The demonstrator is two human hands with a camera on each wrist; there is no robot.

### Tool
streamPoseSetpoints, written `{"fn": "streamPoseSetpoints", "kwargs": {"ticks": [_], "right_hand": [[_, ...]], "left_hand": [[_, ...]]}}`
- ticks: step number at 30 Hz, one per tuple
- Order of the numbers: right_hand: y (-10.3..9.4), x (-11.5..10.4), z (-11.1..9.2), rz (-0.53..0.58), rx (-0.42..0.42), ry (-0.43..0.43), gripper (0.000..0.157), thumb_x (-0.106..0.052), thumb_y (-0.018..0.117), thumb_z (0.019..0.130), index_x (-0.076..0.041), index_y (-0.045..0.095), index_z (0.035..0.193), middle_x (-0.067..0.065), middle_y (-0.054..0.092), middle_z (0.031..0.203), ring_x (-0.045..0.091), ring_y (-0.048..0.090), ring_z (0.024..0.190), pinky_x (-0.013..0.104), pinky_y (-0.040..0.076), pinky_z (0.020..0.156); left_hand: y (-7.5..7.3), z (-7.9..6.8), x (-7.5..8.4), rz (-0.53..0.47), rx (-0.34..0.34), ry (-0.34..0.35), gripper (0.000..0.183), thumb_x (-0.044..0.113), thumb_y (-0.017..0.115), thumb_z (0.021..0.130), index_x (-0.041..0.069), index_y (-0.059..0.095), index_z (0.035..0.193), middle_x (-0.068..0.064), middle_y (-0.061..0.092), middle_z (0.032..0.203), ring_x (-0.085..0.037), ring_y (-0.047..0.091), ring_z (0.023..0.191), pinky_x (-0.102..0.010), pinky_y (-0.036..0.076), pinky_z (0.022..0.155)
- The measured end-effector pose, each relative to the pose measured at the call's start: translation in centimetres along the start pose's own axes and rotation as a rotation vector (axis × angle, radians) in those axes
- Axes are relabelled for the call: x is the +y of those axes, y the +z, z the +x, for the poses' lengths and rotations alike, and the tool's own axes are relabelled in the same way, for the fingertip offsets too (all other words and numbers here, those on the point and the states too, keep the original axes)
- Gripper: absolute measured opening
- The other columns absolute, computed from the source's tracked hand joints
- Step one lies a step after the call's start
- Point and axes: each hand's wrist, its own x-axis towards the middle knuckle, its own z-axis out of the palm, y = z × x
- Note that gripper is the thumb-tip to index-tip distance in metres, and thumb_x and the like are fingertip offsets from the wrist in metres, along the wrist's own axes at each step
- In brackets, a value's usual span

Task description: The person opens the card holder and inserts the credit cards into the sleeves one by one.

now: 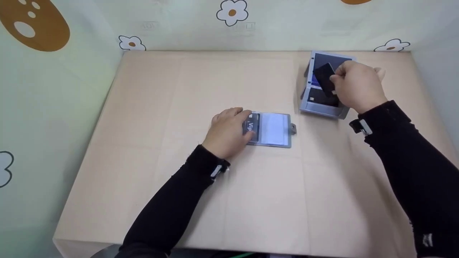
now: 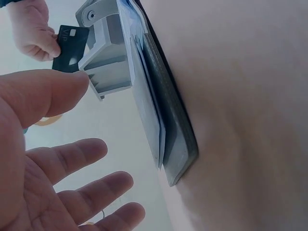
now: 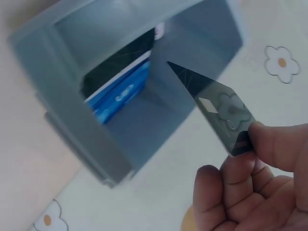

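In the head view my right hand (image 1: 358, 86) pinches a black card (image 1: 324, 79) by one edge, over a grey-blue box (image 1: 322, 110). The right wrist view shows the card (image 3: 211, 108) with a chip, held at one end between thumb and fingers, tilted and apart from the box walls. Inside the box stand a blue card (image 3: 126, 94) and a dark card. My left hand (image 1: 229, 130) lies over the left side of an open card holder (image 1: 275, 129), fingers extended. A "Vip" card shows in its left sleeve. The left wrist view shows spread fingers (image 2: 96, 187) gripping nothing.
A beige cloth (image 1: 186, 208) covers the table. Behind it and at the sides hang pale sheets with printed flowers (image 1: 232, 13). The card holder's snap tab (image 1: 293, 129) points right, towards the box.
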Motion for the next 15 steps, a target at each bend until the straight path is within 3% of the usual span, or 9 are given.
{"fn": "streamPoseSetpoints", "kwargs": {"ticks": [4, 7, 8, 11, 15], "right_hand": [[0.2, -1.3, -1.2, 0.066, -0.002, -0.052, 0.028, -0.025, 0.059, 0.107, 0.002, 0.068, 0.112, 0.024, 0.074, 0.106, 0.039, 0.065, 0.092, 0.064, 0.018, 0.115], [0.8, -2.3, -2.1, 0.109, -0.019, -0.097, 0.025, -0.024, 0.062, 0.106, -0.001, 0.070, 0.107, 0.019, 0.074, 0.098, 0.031, 0.064, 0.084, 0.050, 0.040, 0.102], [1.1, -2.7, -2.4, 0.127, -0.027, -0.110, 0.023, -0.024, 0.063, 0.105, -0.001, 0.070, 0.105, 0.016, 0.073, 0.095, 0.028, 0.063, 0.080, 0.043, 0.044, 0.092], [2.3, -3.9, -3.2, 0.176, -0.074, -0.130, 0.019, -0.023, 0.066, 0.104, -0.005, 0.071, 0.099, 0.007, 0.068, 0.086, 0.019, 0.057, 0.075, 0.030, 0.044, 0.064], [4.3, -5.5, -4.1, 0.233, -0.155, -0.141, 0.015, -0.020, 0.065, 0.104, -0.007, 0.071, 0.097, 0.003, 0.066, 0.083, 0.017, 0.056, 0.072, 0.029, 0.043, 0.059]], "left_hand": [[-0.1, 0.0, 0.0, -0.012, 0.016, 0.002, 0.065, 0.042, 0.069, 0.099, 0.018, 0.051, 0.157, -0.008, 0.054, 0.157, -0.029, 0.045, 0.150, -0.051, 0.031, 0.124], [-0.2, -0.1, 0.1, -0.046, 0.028, 0.006, 0.068, 0.041, 0.069, 0.100, 0.017, 0.047, 0.159, -0.006, 0.055, 0.157, -0.028, 0.046, 0.148, -0.049, 0.032, 0.124], [-0.2, -0.1, 0.2, -0.057, 0.030, 0.009, 0.069, 0.041, 0.069, 0.100, 0.017, 0.045, 0.160, -0.006, 0.055, 0.157, -0.028, 0.047, 0.148, -0.049, 0.032, 0.125], [-0.3, -0.1, 0.3, -0.093, 0.037, 0.015, 0.072, 0.041, 0.069, 0.100, 0.017, 0.041, 0.162, -0.007, 0.055, 0.157, -0.027, 0.049, 0.148, -0.049, 0.033, 0.124], [-0.3, 0.0, 0.5, -0.150, 0.054, 0.009, 0.077, 0.042, 0.070, 0.100, 0.016, 0.037, 0.164, -0.005, 0.059, 0.154, -0.026, 0.053, 0.145, -0.048, 0.036, 0.122]]}}
